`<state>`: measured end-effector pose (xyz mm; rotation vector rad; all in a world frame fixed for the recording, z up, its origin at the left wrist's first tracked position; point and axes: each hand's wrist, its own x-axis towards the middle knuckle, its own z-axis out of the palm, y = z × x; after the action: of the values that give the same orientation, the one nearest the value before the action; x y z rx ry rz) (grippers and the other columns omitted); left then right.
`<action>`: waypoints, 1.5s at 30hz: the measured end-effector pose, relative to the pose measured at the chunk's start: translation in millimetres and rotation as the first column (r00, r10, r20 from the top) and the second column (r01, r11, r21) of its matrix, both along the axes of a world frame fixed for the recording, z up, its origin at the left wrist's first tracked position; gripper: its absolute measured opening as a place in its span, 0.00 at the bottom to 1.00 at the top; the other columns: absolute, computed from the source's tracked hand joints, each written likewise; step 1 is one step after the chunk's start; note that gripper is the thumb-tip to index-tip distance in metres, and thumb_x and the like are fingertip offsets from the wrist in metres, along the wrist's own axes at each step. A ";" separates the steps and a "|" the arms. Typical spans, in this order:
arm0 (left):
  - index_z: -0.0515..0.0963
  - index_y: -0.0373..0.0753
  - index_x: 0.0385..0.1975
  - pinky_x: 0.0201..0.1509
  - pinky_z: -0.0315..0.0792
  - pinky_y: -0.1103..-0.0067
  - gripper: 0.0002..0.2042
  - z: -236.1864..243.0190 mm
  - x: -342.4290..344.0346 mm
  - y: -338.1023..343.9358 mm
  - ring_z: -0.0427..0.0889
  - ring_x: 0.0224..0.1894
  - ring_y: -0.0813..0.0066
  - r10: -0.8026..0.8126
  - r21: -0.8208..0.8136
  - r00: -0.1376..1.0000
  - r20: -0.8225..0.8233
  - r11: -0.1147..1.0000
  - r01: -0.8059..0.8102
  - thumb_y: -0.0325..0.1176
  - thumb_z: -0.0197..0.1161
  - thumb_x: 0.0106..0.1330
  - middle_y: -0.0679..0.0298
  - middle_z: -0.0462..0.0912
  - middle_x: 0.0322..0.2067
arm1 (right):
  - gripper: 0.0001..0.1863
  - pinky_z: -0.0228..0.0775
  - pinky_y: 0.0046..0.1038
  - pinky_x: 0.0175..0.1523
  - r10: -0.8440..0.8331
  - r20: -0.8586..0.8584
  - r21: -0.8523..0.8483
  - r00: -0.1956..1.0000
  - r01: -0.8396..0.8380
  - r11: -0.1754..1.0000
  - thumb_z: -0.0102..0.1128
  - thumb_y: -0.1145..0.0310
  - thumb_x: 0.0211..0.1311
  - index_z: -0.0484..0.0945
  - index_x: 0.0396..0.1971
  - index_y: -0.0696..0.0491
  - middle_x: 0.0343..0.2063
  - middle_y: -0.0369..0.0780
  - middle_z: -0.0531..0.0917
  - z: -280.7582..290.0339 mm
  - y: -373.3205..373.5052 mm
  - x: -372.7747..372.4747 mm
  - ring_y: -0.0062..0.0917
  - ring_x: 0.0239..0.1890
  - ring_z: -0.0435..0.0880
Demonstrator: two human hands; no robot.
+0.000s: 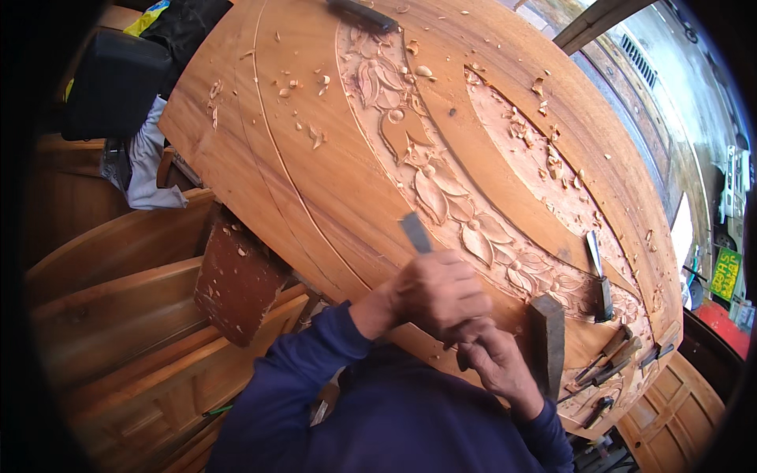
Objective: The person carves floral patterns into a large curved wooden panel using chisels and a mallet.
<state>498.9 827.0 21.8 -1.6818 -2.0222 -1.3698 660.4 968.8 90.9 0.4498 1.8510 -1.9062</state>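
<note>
My left hand is closed around a wide flat chisel, its grey blade pointing up and away from me. Just below it, my right hand has its fingers curled around the handle end, which is mostly hidden. Both hands are over the near edge of a large wooden panel. A curved band of carved flowers and leaves runs across this panel beyond my hands. To the right of my right hand stands a dark rectangular block.
Several carving tools lie at the panel's right end, with another chisel beyond them. A dark-handled tool rests at the far edge. Wood shavings are scattered about. Wooden panels and a brown stool-like top are at left.
</note>
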 end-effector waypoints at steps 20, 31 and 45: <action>0.73 0.38 0.12 0.33 0.71 0.56 0.26 -26.9 -28.9 52.7 0.78 0.22 0.45 -0.169 -0.022 0.881 0.441 0.980 0.199 0.44 0.59 0.74 0.50 0.75 0.15 | 0.21 0.65 0.16 0.33 -0.507 0.036 0.080 0.861 0.503 0.860 0.54 0.75 0.79 0.75 0.68 0.60 0.30 0.29 0.79 -26.7 -28.3 -17.4 0.10 0.28 0.70; 0.72 0.39 0.13 0.36 0.70 0.58 0.24 -35.9 -29.2 48.8 0.77 0.25 0.49 -0.130 -0.180 0.907 0.402 0.959 0.217 0.42 0.56 0.75 0.53 0.74 0.16 | 0.21 0.72 0.20 0.43 -0.505 -0.175 0.233 0.845 0.534 0.813 0.54 0.77 0.77 0.76 0.66 0.62 0.35 0.34 0.83 -57.2 -47.0 -12.8 0.14 0.35 0.75; 0.81 0.44 0.29 0.30 0.71 0.70 0.16 13.4 14.7 38.9 0.78 0.25 0.63 0.138 0.087 0.924 0.356 0.980 -0.179 0.47 0.61 0.77 0.64 0.78 0.23 | 0.37 0.76 0.32 0.56 -0.784 -0.300 -0.026 0.543 0.817 0.576 0.72 0.48 0.68 0.69 0.64 0.60 0.48 0.47 0.84 -27.4 -23.7 16.9 0.33 0.44 0.86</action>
<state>513.6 865.8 35.2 -1.2639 -2.1466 -1.7912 677.3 945.1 63.4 1.3455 2.1552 -2.5428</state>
